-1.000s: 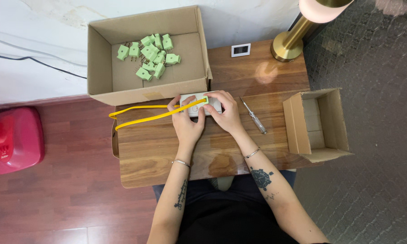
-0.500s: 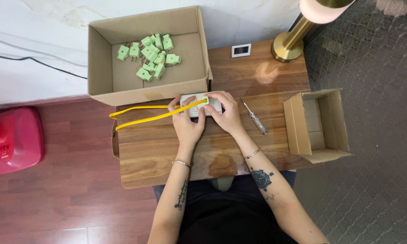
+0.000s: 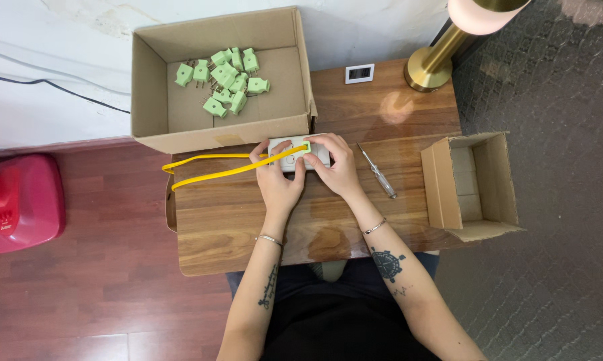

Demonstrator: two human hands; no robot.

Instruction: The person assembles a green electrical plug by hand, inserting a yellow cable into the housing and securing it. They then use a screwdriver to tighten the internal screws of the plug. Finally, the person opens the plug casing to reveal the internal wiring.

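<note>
White socket block [image 3: 300,154] flat on the wooden table [image 3: 248,227], just beside the front wall of the big cardboard box [image 3: 154,80], long axis running left to right across the table. Both hands on it from the near side: left hand [image 3: 278,177] curled over the block's left half, thumb and fingers pinching at the yellow cable [image 3: 221,170] where a pale green plug [image 3: 303,146] meets the block; right hand [image 3: 339,167] cupped round the block's right end, fingers bent and pressed onto its top edge. Neither hand spread flat. Cable trailing away from the block to the left, doubled into a long loop that overhangs the table's left edge. Left hand nearer the cable and the plug, right hand nearer the screwdriver [image 3: 378,172], which lies just right of the block, angled, untouched. More green plugs [image 3: 224,80] heaped inside the big box, beyond the block. Smaller open box [image 3: 475,184] well right of the block; brass lamp base [image 3: 428,67] and a small white display [image 3: 359,73] beyond it to the right. Red container [image 3: 17,200] on the floor far left.
</note>
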